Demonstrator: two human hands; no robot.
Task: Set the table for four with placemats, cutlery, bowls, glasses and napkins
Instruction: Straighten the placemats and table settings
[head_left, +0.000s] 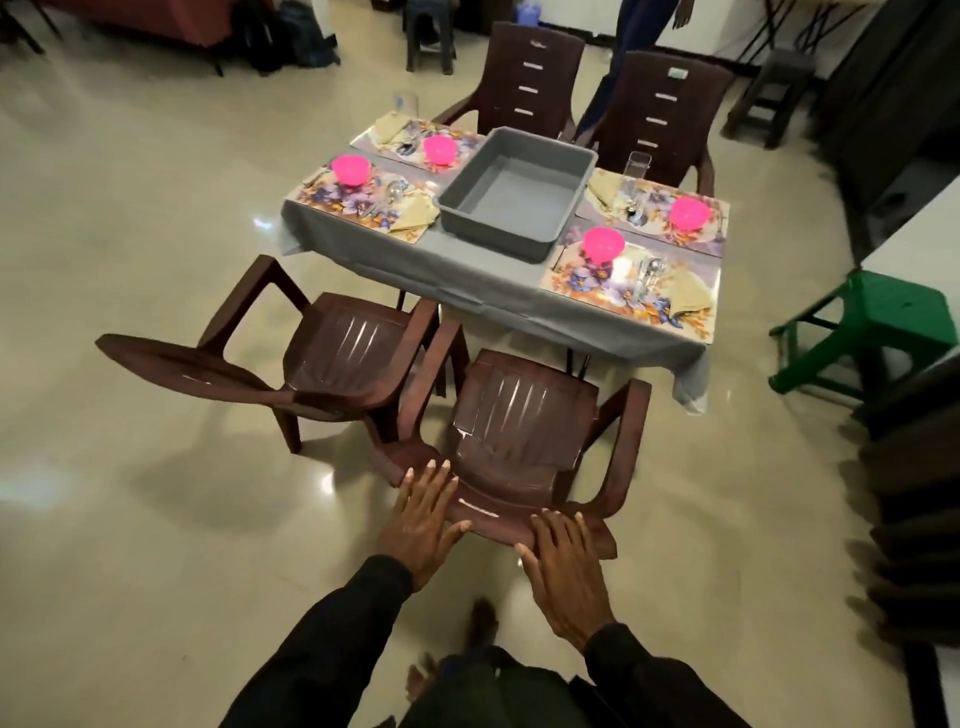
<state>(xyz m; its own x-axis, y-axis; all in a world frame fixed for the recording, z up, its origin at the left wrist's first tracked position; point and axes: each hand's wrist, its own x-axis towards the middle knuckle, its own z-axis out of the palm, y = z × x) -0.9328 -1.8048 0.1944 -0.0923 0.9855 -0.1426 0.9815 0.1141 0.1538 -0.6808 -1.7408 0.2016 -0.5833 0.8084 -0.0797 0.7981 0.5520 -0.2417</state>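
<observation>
A table under a grey cloth carries four floral placemats, one of them at the near right. Each mat bears a pink bowl, a folded beige napkin and cutlery. Clear glasses stand at the far left and far right; the other two are hard to make out. My left hand and my right hand lie flat, fingers spread, on the top of a brown chair's backrest, well short of the table.
An empty grey tub sits mid-table. A second brown chair stands at the left, two more beyond the table. A green stool is at the right, dark stools behind. A person stands at the back.
</observation>
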